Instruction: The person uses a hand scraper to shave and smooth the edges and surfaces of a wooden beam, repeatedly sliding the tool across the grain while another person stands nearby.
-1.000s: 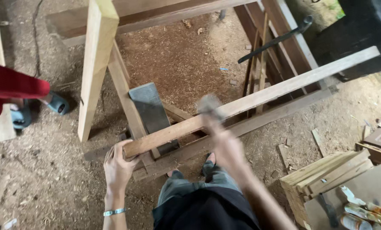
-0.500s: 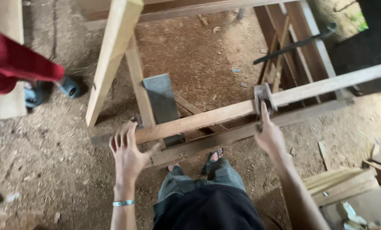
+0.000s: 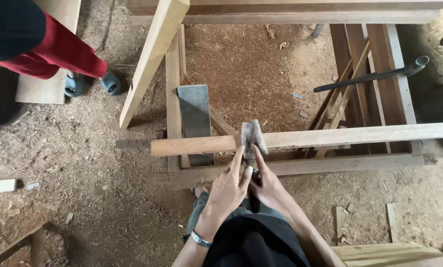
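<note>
Both hands gripped the hammer [image 3: 252, 138] over the wooden rail [image 3: 330, 136], which ran left-right just ahead; left hand [image 3: 230, 189] and right hand [image 3: 270, 188] equally near

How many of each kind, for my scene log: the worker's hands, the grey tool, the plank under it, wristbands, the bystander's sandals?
Hands: 2, left hand and right hand
Grey tool: 1
Long plank: 1
Wristband: 1
Blue sandals: 2
Total: 7
</note>
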